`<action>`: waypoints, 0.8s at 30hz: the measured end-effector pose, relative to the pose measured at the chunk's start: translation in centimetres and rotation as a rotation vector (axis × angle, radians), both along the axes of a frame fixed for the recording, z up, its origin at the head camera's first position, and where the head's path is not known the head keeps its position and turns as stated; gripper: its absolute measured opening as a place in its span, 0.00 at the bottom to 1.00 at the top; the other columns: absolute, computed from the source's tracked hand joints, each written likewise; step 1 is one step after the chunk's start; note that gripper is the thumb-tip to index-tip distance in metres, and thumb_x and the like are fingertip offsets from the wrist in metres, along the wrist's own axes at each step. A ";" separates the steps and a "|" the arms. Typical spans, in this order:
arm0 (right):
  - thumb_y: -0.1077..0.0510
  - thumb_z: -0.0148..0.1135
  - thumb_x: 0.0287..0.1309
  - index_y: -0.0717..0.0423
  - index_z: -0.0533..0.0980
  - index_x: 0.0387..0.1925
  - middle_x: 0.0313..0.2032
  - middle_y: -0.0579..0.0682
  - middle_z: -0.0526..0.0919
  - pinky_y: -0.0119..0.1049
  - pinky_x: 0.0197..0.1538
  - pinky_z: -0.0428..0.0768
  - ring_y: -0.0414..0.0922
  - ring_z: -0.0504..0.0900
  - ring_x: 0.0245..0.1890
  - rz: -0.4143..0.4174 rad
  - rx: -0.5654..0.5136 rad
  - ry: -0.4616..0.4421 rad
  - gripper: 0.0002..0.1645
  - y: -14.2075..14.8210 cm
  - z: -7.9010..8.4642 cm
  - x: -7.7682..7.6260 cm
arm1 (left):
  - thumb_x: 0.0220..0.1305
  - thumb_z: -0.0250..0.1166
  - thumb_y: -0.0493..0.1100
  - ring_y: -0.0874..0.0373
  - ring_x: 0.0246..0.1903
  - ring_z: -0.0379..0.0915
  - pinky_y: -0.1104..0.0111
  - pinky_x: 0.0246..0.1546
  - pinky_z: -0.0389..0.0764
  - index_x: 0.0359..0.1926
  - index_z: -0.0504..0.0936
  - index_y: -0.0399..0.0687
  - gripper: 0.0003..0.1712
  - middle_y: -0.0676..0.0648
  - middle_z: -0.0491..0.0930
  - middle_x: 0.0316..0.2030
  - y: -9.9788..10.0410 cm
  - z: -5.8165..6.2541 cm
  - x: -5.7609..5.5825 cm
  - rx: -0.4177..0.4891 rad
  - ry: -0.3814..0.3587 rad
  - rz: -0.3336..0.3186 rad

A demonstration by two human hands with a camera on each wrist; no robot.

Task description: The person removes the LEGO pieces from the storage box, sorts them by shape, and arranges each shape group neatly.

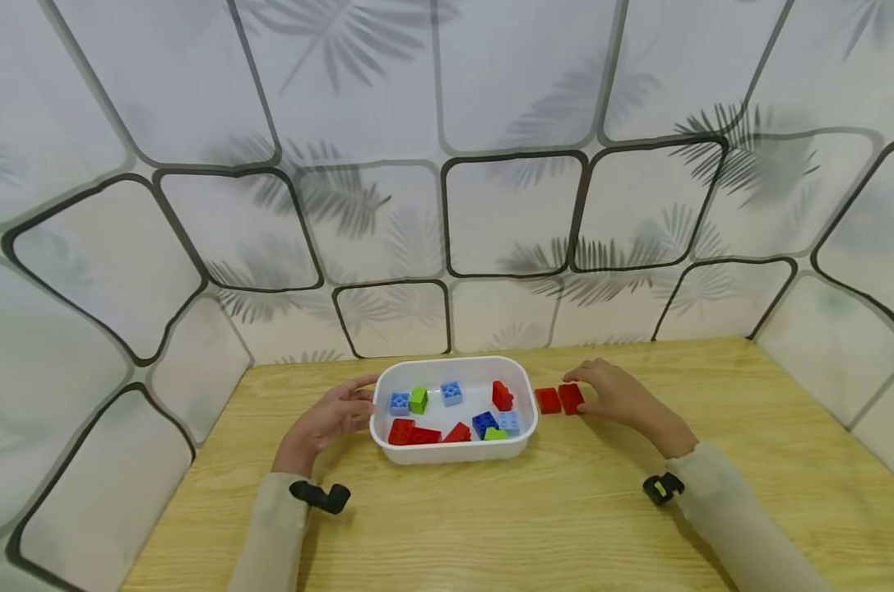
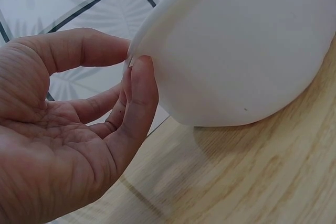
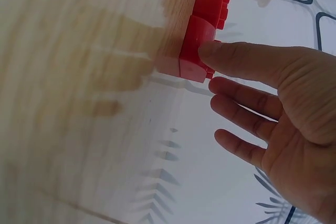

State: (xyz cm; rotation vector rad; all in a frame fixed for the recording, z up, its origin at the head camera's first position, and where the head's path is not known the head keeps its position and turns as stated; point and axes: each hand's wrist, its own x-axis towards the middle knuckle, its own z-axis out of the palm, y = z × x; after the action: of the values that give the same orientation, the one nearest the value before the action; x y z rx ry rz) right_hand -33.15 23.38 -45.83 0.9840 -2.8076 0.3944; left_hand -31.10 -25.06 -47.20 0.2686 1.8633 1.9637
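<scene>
A white plastic bin (image 1: pixel 454 451) stands on the table with several toy building bricks in it. My left hand (image 1: pixel 333 418) is at the bin's left end; in the left wrist view its fingertips (image 2: pixel 143 72) touch the bin wall near the rim. To the right of the bin, two red building bricks lie side by side on the table. My right hand (image 1: pixel 624 398) pinches the outer red brick (image 1: pixel 571 400), its thumb (image 3: pixel 212 53) on the near side and the index finger mostly hidden. The inner red brick (image 1: pixel 548 400) sits between that one and the bin.
Inside the bin are light blue bricks (image 1: pixel 451 393), a dark blue brick (image 1: pixel 484 423), green bricks (image 1: pixel 418 400) and red bricks (image 1: pixel 400 432). The wooden table (image 1: pixel 491 526) ends at a patterned cloth wall (image 1: pixel 513 214) behind and at both sides.
</scene>
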 end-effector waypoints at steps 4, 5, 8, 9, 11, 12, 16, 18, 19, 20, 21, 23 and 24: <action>0.64 0.78 0.49 0.64 0.82 0.50 0.47 0.59 0.85 0.56 0.54 0.81 0.59 0.81 0.49 -0.004 0.006 0.001 0.24 -0.1 0.1 -0.1 | 0.73 0.55 0.30 0.63 0.47 0.80 0.68 0.50 0.84 0.79 0.49 0.34 0.39 0.53 0.79 0.48 0.0 0.0 0.0 0.002 0.003 0.000; 0.64 0.78 0.49 0.64 0.82 0.50 0.47 0.59 0.85 0.56 0.54 0.81 0.59 0.81 0.49 -0.004 0.006 0.001 0.25 -0.1 0.2 -0.1 | 0.73 0.55 0.30 0.63 0.47 0.80 0.68 0.50 0.84 0.79 0.49 0.34 0.39 0.53 0.79 0.48 0.0 0.0 0.0 0.003 0.003 0.003; 0.63 0.78 0.49 0.64 0.82 0.51 0.47 0.59 0.85 0.56 0.53 0.81 0.58 0.81 0.49 -0.003 0.002 0.006 0.25 -0.1 0.3 -0.1 | 0.72 0.55 0.30 0.63 0.48 0.81 0.68 0.50 0.84 0.79 0.49 0.34 0.40 0.53 0.79 0.48 0.0 -0.1 0.1 0.005 0.006 0.001; 0.63 0.78 0.49 0.64 0.82 0.51 0.47 0.59 0.85 0.56 0.53 0.81 0.58 0.81 0.49 -0.002 -0.001 0.010 0.25 -0.1 0.3 -0.1 | 0.72 0.55 0.30 0.63 0.48 0.81 0.68 0.50 0.84 0.79 0.49 0.34 0.40 0.53 0.79 0.49 0.0 -0.1 0.1 0.005 0.006 0.001; 0.63 0.78 0.49 0.64 0.82 0.50 0.47 0.58 0.85 0.56 0.53 0.81 0.58 0.81 0.48 -0.003 -0.009 0.018 0.25 0.0 0.5 0.0 | 0.72 0.55 0.30 0.63 0.48 0.81 0.68 0.50 0.84 0.79 0.49 0.34 0.40 0.53 0.80 0.49 0.0 -0.2 0.1 0.006 0.005 0.001; 0.64 0.78 0.49 0.64 0.82 0.50 0.46 0.58 0.85 0.56 0.52 0.81 0.58 0.81 0.48 -0.003 -0.013 0.021 0.25 0.0 0.5 0.0 | 0.72 0.55 0.30 0.63 0.48 0.80 0.69 0.50 0.84 0.79 0.49 0.34 0.40 0.53 0.80 0.49 0.1 -0.2 0.1 0.005 0.006 -0.003; 0.65 0.77 0.49 0.65 0.82 0.50 0.46 0.58 0.85 0.56 0.52 0.81 0.58 0.81 0.47 -0.005 -0.030 0.026 0.24 0.0 0.9 0.2 | 0.72 0.55 0.30 0.62 0.48 0.80 0.69 0.50 0.83 0.79 0.49 0.34 0.40 0.52 0.79 0.49 0.2 -0.1 0.1 0.004 0.004 0.001; 0.65 0.77 0.50 0.64 0.82 0.50 0.46 0.58 0.85 0.56 0.52 0.81 0.58 0.81 0.48 -0.005 -0.036 0.028 0.24 -0.1 1.0 0.3 | 0.72 0.55 0.30 0.62 0.48 0.80 0.69 0.50 0.83 0.79 0.50 0.34 0.39 0.52 0.79 0.50 0.2 0.0 0.1 -0.002 0.009 0.002; 0.65 0.77 0.50 0.64 0.82 0.50 0.46 0.58 0.85 0.56 0.52 0.81 0.58 0.82 0.48 -0.004 -0.039 0.032 0.24 -0.1 1.1 0.4 | 0.72 0.55 0.30 0.62 0.48 0.80 0.68 0.50 0.83 0.79 0.50 0.34 0.39 0.51 0.79 0.50 0.3 0.0 0.1 -0.005 0.011 0.002; 0.65 0.77 0.50 0.64 0.82 0.51 0.47 0.58 0.85 0.56 0.53 0.81 0.58 0.82 0.48 -0.005 -0.045 0.035 0.24 -0.2 1.2 0.5 | 0.72 0.55 0.30 0.62 0.49 0.80 0.68 0.50 0.83 0.79 0.50 0.34 0.39 0.51 0.78 0.51 0.3 0.0 0.1 -0.008 0.013 0.002; 0.65 0.76 0.50 0.64 0.82 0.51 0.47 0.58 0.85 0.56 0.53 0.81 0.58 0.82 0.49 -0.003 -0.049 0.039 0.24 -0.3 1.3 0.6 | 0.72 0.55 0.30 0.62 0.49 0.80 0.68 0.50 0.83 0.79 0.50 0.34 0.39 0.51 0.78 0.51 0.3 0.1 0.1 -0.014 0.014 0.004; 0.64 0.76 0.51 0.64 0.82 0.51 0.47 0.58 0.85 0.57 0.54 0.81 0.58 0.82 0.49 0.008 -0.064 0.053 0.23 -0.4 1.5 0.9 | 0.72 0.55 0.31 0.62 0.49 0.80 0.67 0.50 0.83 0.79 0.50 0.34 0.39 0.51 0.78 0.50 0.3 0.1 0.1 -0.022 0.015 0.007; 0.64 0.77 0.51 0.64 0.82 0.51 0.47 0.58 0.86 0.57 0.54 0.81 0.58 0.82 0.49 0.011 -0.075 0.060 0.23 -0.6 1.5 1.0 | 0.72 0.55 0.31 0.62 0.49 0.80 0.67 0.51 0.83 0.79 0.50 0.34 0.39 0.51 0.78 0.50 0.3 0.1 0.1 -0.025 0.016 0.007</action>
State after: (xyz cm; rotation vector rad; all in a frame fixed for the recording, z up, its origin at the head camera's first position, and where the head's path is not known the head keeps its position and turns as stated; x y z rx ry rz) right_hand -32.16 22.83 -44.28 0.9788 -2.7145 0.4597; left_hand -30.98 -24.80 -47.12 0.2715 1.8995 1.9475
